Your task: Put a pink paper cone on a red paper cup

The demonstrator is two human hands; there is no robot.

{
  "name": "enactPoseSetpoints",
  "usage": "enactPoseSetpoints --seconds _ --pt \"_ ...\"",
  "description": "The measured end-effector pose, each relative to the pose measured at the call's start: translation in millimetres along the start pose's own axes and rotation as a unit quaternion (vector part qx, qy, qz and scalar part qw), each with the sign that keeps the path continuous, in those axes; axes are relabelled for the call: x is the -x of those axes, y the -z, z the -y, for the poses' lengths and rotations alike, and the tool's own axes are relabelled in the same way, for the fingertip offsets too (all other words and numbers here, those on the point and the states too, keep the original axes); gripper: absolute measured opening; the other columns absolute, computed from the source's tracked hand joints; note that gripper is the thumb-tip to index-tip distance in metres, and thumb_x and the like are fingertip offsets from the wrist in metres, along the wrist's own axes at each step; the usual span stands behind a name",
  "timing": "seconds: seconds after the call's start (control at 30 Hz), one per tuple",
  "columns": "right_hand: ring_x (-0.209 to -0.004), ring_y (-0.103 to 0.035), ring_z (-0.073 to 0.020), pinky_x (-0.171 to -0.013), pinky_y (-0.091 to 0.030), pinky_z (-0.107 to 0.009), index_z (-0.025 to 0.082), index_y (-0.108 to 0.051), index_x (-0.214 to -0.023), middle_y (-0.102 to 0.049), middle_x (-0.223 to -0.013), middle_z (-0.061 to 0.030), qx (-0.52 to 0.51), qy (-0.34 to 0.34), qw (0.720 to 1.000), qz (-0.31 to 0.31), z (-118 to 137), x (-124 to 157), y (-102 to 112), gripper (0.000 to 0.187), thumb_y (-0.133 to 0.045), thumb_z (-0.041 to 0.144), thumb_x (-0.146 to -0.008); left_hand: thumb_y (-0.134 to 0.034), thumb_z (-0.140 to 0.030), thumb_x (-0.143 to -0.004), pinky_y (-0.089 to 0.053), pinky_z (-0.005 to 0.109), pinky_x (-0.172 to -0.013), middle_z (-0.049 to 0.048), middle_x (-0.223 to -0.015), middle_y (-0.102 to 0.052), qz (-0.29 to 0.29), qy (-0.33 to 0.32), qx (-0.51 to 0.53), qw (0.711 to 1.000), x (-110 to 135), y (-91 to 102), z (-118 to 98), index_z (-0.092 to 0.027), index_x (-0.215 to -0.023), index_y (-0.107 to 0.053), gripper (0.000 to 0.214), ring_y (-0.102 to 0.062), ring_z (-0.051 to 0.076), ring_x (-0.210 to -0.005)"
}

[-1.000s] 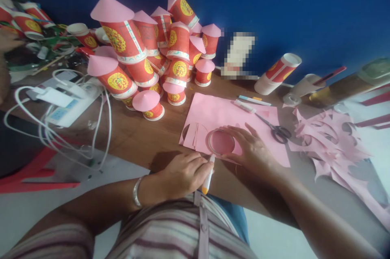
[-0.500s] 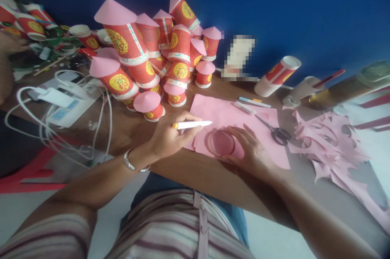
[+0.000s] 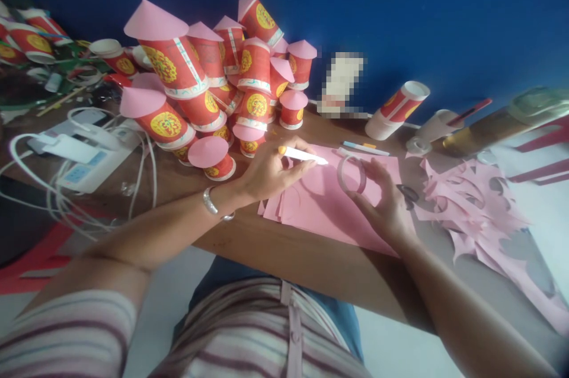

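Note:
My left hand [image 3: 278, 170] is closed round a white marker pen [image 3: 302, 156] with a yellow end, its tip pointing right over the pink paper. In my right hand [image 3: 386, 200] a thin ring [image 3: 341, 175], like an empty tape core, is pinched between thumb and fingers and stands tilted up off the paper. Beneath both hands lie stacked pink paper sheets [image 3: 320, 221]; a faint curved line shows near their left side. Dark scissors [image 3: 406, 194] are partly hidden behind my right hand. Another marker [image 3: 367, 149] rests at the paper's back edge.
Red paper cups with pink cone tops [image 3: 173, 70] are stacked at the back left. White cables and a power strip [image 3: 84, 170] lie left. Pink paper scraps [image 3: 475, 206] spread right. A red-and-white cup stack [image 3: 398, 111] and a bottle [image 3: 484, 129] stand near the blue wall.
My right hand has lifted the ring off the paper and tilted it, moving right and away from me. My left hand has moved right and forward with the marker.

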State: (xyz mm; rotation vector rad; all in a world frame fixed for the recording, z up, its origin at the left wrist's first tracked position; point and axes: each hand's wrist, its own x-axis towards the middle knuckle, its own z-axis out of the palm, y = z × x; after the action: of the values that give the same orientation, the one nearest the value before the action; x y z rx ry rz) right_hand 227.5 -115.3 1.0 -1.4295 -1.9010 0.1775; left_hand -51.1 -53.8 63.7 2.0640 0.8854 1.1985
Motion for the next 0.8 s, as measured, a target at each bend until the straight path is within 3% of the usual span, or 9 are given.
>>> enactPoseSetpoints --seconds 0.13,0.37,0.6,0.8 --pt "-0.122 -0.065 -0.0356 -0.102 -0.054 -0.056 0.021 -0.039 -0.153 -0.063 -0.14 -0.0186 0.042 0.026 0.999 0.015 1 -3 -5 0.074 -0.07 0.046 -0.09 -0.071 -0.035 -0.091 -0.049 0.022 -0.061 0.0033 -0.082 -0.074 -0.002 0.021 0.097 0.995 -18 -18.7 12 -0.015 -0.095 -0.071 0.02 -0.065 0.011 -0.068" --pt "-0.127 -0.061 -0.0379 -0.106 -0.052 -0.057 0.018 -0.05 -0.147 -0.064 -0.14 -0.0196 0.101 0.039 0.993 0.045 15 -1 -13 0.067 -0.07 0.043 -0.089 -0.075 -0.042 -0.086 -0.043 0.019 -0.046 -0.0026 -0.064 -0.062 -0.045 0.137 0.3 0.943 -27 -44.3 40 -0.017 -0.096 -0.065 0.03 -0.056 0.008 -0.054" --pt "-0.131 -0.06 -0.0344 -0.104 -0.056 -0.05 0.019 -0.06 -0.14 -0.058 -0.148 -0.0172 0.068 0.069 0.992 0.08 9 -2 -16 0.056 -0.072 0.041 -0.09 -0.078 -0.041 -0.081 -0.049 0.021 -0.049 -0.0003 -0.073 -0.066 -0.075 0.189 0.328 0.922 -16 -47.3 51 -0.017 -0.099 -0.063 0.033 -0.06 0.009 -0.057" --pt "-0.128 -0.063 -0.0317 -0.103 -0.057 -0.047 0.019 -0.063 -0.137 -0.061 -0.144 -0.0163 0.063 0.094 0.992 0.056 3 -2 -16 0.044 -0.064 0.037 -0.097 -0.078 -0.043 -0.08 -0.046 0.02 -0.048 -0.0017 -0.069 -0.065 -0.074 0.214 0.325 0.918 -14 -48.9 51 -0.017 -0.1 -0.063 0.036 -0.06 0.009 -0.056"
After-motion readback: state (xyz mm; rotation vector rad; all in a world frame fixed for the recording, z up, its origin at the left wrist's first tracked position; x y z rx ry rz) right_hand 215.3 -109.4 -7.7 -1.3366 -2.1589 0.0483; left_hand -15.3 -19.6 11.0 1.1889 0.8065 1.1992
